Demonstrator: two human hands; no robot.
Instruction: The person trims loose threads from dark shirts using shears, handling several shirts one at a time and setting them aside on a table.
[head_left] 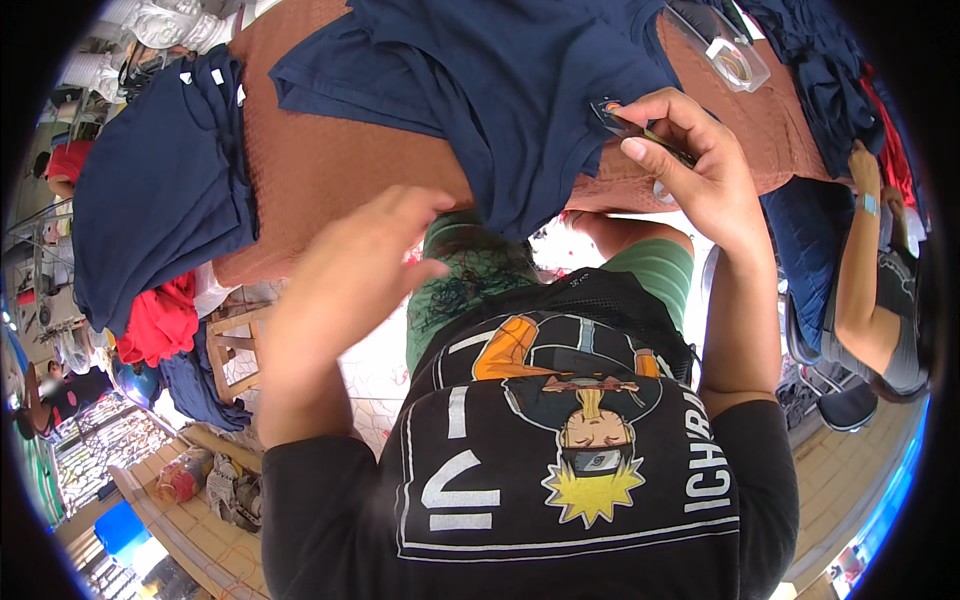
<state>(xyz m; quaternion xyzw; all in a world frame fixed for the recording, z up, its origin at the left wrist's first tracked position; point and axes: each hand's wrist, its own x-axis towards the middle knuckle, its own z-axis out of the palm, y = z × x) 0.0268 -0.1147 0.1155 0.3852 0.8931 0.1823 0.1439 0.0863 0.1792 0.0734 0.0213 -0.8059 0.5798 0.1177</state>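
In my right hand (700, 165) are small dark thread snips (672, 145), pinched between thumb and fingers. Their tip is by a small label (606, 112) on a navy garment (510, 90), though the exact contact is hard to see. That garment lies loosely spread over the table, one end hanging off the near edge toward my lap. My left hand (365, 265), smeared a little by motion, hovers left of the hanging cloth with fingers apart and nothing in them. Dark loose threads (475, 262) cover my left thigh.
A brown cloth (330, 150) covers the table. Folded navy garments (160, 200) hang over its left end, above a red cloth (160, 320) and a wooden stool (232, 345). A clear plastic box (725, 60) sits at the far right. Another person's arm (862, 240) reaches toward navy cloth (825, 90).
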